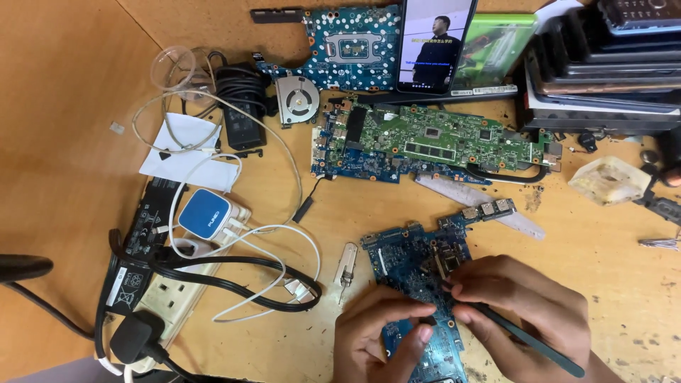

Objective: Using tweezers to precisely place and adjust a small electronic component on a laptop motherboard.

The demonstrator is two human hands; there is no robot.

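Note:
A blue circuit board [415, 266] lies on the wooden table near the front edge. My left hand [376, 337] rests on its lower part, fingertips pinched around a small dark component. My right hand [521, 312] holds a thin dark tool [539, 345] like a pen, its tip pointing left toward the spot under my left fingers. Both hands cover much of the board's lower half.
A green board [454, 138] over a blue one lies behind, with a fan [296, 99], another blue board [355, 46] and a propped phone [434, 42]. Left: power strip [177, 298], blue-white charger [204, 214], cables. Stacked devices [603, 64] at right.

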